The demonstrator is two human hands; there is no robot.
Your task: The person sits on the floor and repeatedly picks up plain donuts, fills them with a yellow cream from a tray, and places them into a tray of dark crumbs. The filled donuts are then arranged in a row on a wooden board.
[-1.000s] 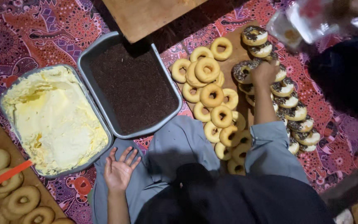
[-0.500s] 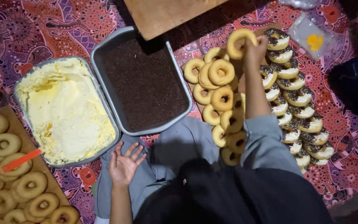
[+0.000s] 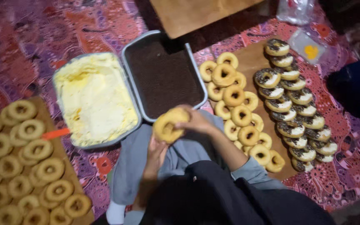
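right hand (image 3: 196,121) grips a plain doughnut (image 3: 169,125) from above, left hand (image 3: 157,151) cupped open just beneath it.

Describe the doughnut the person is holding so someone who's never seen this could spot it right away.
Start at the two metal trays in the middle: yellow cream tray and dark chocolate sprinkle tray. Just below where they meet, over the person's lap, is a plain doughnut between the right hand and left hand. It alone is lifted up; the others lie on boards.

Grey-blue sleeve (image 3: 251,173) pushed up the forearm, black garment (image 3: 230,200), grey-blue lap cloth (image 3: 146,162)
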